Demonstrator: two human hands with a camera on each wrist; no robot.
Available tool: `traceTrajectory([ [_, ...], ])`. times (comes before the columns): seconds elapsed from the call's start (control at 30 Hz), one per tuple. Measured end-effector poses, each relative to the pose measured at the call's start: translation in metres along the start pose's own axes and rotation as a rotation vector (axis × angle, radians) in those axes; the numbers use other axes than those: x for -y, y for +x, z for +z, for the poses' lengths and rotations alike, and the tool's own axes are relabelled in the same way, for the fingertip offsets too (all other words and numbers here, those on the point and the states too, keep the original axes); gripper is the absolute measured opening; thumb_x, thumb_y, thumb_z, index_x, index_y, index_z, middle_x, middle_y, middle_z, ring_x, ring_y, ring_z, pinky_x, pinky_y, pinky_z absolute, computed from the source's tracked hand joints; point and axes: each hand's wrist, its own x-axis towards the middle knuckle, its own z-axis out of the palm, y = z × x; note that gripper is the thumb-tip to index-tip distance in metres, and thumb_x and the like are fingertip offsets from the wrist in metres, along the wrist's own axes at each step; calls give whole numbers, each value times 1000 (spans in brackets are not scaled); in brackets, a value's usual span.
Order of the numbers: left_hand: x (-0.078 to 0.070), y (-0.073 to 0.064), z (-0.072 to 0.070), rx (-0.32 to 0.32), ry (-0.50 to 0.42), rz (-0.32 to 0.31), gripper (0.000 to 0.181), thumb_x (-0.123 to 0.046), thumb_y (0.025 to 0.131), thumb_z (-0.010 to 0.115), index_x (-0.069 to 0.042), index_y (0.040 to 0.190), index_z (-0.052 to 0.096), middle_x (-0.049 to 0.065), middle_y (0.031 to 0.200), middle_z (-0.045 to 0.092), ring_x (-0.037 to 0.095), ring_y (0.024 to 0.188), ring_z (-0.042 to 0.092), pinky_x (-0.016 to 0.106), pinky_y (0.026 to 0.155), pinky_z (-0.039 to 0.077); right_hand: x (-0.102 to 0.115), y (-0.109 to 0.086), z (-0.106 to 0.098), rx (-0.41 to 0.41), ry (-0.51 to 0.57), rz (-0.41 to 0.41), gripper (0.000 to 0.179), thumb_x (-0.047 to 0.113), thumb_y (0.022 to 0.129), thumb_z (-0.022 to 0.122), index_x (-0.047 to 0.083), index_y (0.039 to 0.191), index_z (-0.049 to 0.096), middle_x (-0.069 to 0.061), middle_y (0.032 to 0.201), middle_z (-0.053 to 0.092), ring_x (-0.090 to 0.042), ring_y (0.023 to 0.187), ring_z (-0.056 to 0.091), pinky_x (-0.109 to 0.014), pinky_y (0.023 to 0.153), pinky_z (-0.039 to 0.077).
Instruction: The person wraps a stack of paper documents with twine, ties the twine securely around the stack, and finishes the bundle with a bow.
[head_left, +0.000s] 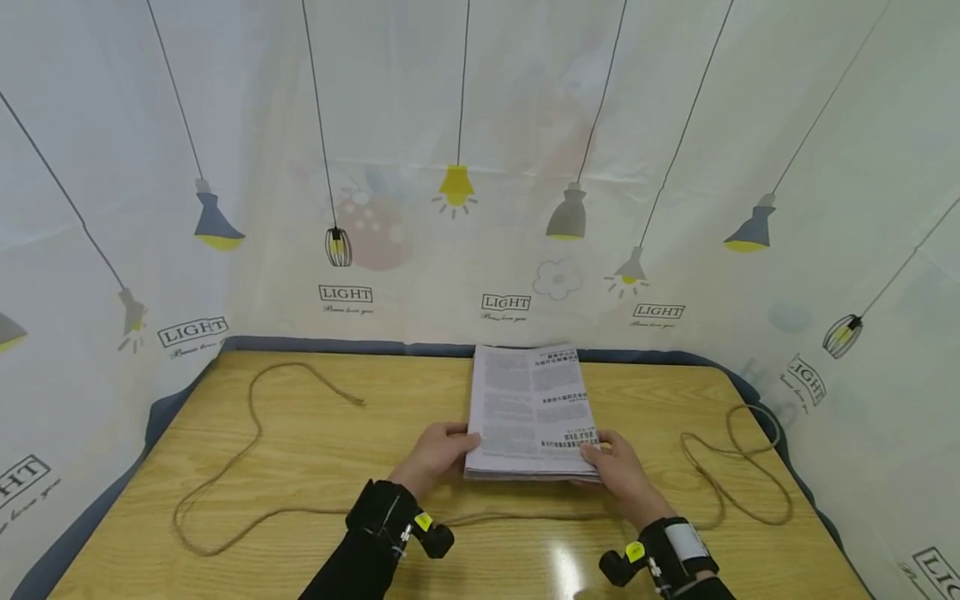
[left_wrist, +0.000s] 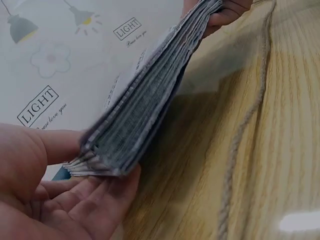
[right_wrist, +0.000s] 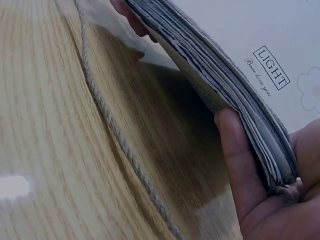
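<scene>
A thick stack of folded newspapers [head_left: 525, 408] is held between both hands at its near corners. My left hand [head_left: 437, 454] grips the left side, thumb on top and fingers beneath, as the left wrist view shows with the layered newspaper edge [left_wrist: 135, 110]. On the opposite side my right hand [head_left: 618, 471] grips the right corner the same way, its thumb on the printed top sheet. In the right wrist view a finger [right_wrist: 235, 150] supports the underside. The near edge is raised off the wooden table, with a shadow below it.
A long tan rope [head_left: 258, 433] lies on the wooden table [head_left: 405, 392], looping at the left, running across nearer than the newspapers, and coiling at the right [head_left: 738, 454]. A white curtain [head_left: 420, 100] printed with lamps surrounds the table's back and sides.
</scene>
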Motion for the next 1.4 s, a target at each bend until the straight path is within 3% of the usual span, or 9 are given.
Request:
traceTrajectory([
  [0.27,2,5,-6,21,-105,-19,57,-26,98,58,7,142,41,20,128,62,20,105,66,36,86,56,4,-7,0,4,-3,-1,37,11,104,44,-6,135,37,-20,115,65,-12,82,68,-32,70,56],
  [0.67,5,-2,-6,-1,-117,13,43,-15,98,56,4,136,51,14,117,69,14,92,67,31,77,56,-1,-15,-1,34,-59,-13,35,14,103,47,-2,134,40,-17,115,66,-12,85,68,-28,71,52],
  [0.83,4,-8,-10,35,-115,47,40,-14,99,54,2,136,49,12,114,69,14,86,67,31,73,55,0,-17,-5,108,-35,-4,47,17,103,48,-3,143,34,-17,120,66,-13,91,69,-30,75,54],
  [1.07,0,-22,-18,94,-108,125,38,-12,101,52,3,135,49,16,113,67,15,86,69,34,74,56,5,-15,-11,273,-1,31,61,23,102,51,8,153,23,-8,120,68,-14,94,69,-32,78,54],
  [1.27,-2,-38,-31,119,-62,140,37,-12,100,54,2,133,49,15,112,65,17,86,67,36,74,55,9,-15,-5,297,-10,37,52,30,102,50,3,145,36,-5,114,70,-14,95,69,-32,78,53],
  [1.4,-2,-51,-43,142,-20,125,40,-12,98,57,2,135,49,13,112,65,17,91,66,36,76,56,10,-18,0,366,-45,9,53,26,101,54,-4,141,38,-10,114,71,-17,99,69,-34,82,54],
])
